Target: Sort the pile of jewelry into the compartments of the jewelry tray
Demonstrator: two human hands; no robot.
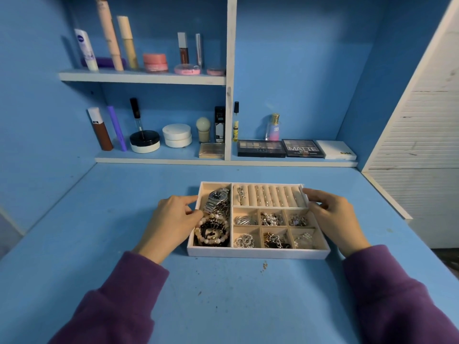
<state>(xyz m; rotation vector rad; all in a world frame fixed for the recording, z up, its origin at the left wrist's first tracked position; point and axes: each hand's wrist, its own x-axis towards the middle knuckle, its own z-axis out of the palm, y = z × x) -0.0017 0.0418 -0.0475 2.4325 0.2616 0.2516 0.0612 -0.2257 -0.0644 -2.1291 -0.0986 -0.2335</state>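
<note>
Head view, looking down and forward over a blue table. I see one thing of the task: a shallow white tray with beige lining, sitting flat near the middle of the table, just ahead of both arms in purple sleeves.

The tall left compartment holds a silver watch at the far end and a heap of bead bracelets at the near end. The far right section has a row of ring rolls with a few small pieces tucked in. Below it are six small squares, each with a little tangle of chains or earrings; I cannot tell the pieces apart.

My left hand lies against the tray's left wall, thumb tip over the rim beside the bracelets and fingers along the outside, pinching that wall. My right hand is at the far right corner, fingers curled over the rim beside the ring rolls, clamped on it.

Behind the table, two shelves carry tubes, jars and flat palettes.

No loose pile shows on the table, so I judge the sorting is done or very nearly, and the step in hand is steadying or placing the tray. Any slide or lift next calls for an even hold on both sides and a level tray, or small pieces may hop between squares.
</note>
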